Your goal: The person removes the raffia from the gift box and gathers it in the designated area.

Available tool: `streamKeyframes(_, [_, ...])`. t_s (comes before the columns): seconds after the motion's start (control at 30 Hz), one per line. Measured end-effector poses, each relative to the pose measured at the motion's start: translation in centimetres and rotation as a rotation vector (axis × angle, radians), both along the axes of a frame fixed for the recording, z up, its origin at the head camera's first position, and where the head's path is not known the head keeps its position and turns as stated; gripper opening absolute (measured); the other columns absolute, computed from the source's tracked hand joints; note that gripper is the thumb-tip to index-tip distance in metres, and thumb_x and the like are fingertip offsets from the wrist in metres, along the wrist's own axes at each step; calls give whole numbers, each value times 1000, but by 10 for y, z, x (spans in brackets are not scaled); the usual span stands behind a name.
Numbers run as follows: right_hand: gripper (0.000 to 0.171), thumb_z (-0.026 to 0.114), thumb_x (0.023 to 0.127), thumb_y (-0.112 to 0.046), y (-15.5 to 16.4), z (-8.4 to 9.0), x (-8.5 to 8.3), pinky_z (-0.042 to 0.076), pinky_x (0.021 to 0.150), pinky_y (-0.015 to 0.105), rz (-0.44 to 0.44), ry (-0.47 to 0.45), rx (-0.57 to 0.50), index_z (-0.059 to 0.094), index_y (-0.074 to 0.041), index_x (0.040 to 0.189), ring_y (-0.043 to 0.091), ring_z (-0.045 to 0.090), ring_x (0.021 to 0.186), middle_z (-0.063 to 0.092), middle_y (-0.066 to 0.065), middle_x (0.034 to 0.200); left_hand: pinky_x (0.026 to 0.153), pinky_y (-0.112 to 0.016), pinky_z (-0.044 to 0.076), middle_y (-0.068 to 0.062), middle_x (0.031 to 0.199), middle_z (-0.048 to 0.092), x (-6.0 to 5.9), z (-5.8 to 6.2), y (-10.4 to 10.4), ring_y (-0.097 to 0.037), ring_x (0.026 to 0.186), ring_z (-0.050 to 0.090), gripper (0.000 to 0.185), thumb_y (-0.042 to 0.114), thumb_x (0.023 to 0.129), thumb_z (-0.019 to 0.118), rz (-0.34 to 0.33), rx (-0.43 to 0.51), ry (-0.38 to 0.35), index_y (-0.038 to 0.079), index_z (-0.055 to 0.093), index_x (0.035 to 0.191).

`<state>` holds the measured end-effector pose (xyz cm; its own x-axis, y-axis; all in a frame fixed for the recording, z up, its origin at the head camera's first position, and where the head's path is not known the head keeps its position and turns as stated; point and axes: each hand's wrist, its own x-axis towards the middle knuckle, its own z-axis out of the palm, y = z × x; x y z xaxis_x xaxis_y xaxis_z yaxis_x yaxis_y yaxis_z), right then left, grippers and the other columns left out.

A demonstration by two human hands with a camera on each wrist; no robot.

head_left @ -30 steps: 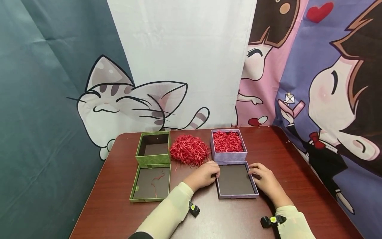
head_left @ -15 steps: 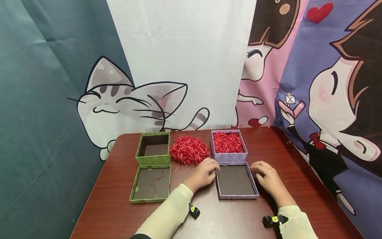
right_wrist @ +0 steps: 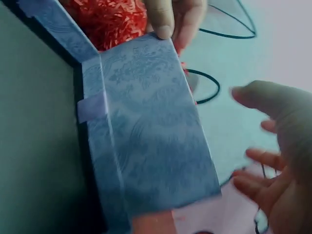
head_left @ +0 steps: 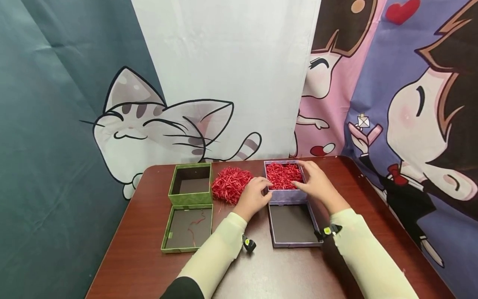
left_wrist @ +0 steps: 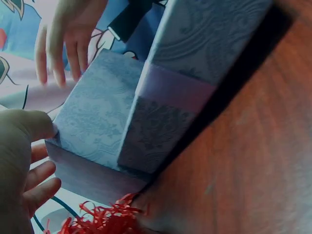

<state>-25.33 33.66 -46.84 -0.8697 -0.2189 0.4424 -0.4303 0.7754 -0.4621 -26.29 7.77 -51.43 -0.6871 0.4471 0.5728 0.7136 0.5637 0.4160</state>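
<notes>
A purple box (head_left: 285, 194) filled with red shredded paper (head_left: 283, 175) stands at the back of the table, with its purple lid (head_left: 293, 224) lying open-side up in front of it. My left hand (head_left: 257, 193) holds the box's front left corner, thumb on the front wall (left_wrist: 102, 122) and fingers curled at the side. My right hand (head_left: 315, 182) is at the box's right edge with fingers spread. In the right wrist view this hand (right_wrist: 278, 161) is blurred and just clear of the box wall (right_wrist: 151, 146).
A loose pile of red shred (head_left: 228, 189) lies left of the purple box. Further left stand an empty green box (head_left: 190, 182) and its green lid (head_left: 186, 228) with a few red strands inside. The brown table (head_left: 149, 265) ends at a cartoon backdrop.
Both hands left the purple lid's sides and moved back to the filled purple box. The left took hold of its front left corner and the right reached its right edge.
</notes>
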Motion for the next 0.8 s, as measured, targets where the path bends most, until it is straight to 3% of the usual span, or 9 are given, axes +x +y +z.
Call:
streamKeyframes(0.2, [101,90,62,-48,-25,1,-41,43,99,59,-15,-305,218,46,-9,144,42,47,120,47,25,133,89,-21,50,5,105,68,-4,6,1,-9,99,62,10,22,80,75,-14,-34,-16,17,76,88])
streamKeyframes(0.4, [112,89,58,-53,-46,-1,-63,48,91,58,3,-514,389,38,-17,151,44,51,110,41,30,132,87,-19,50,5,106,69,-4,5,1,-7,98,63,7,22,81,76,-12,-37,-12,17,77,85])
streamKeyframes(0.6, [103,88,64,-36,-59,-17,-75,49,94,53,76,-604,433,37,-18,152,36,53,109,43,30,132,89,-18,49,7,107,68,-2,4,0,-6,100,62,7,24,82,76,-4,-62,-31,18,77,85])
streamKeyframes(0.8, [92,86,66,-21,-63,-26,-81,45,101,53,75,-567,452,44,-7,147,37,53,117,50,30,136,88,-19,50,7,106,69,-4,2,-2,-7,99,62,7,23,82,76,-3,-48,-21,17,77,85])
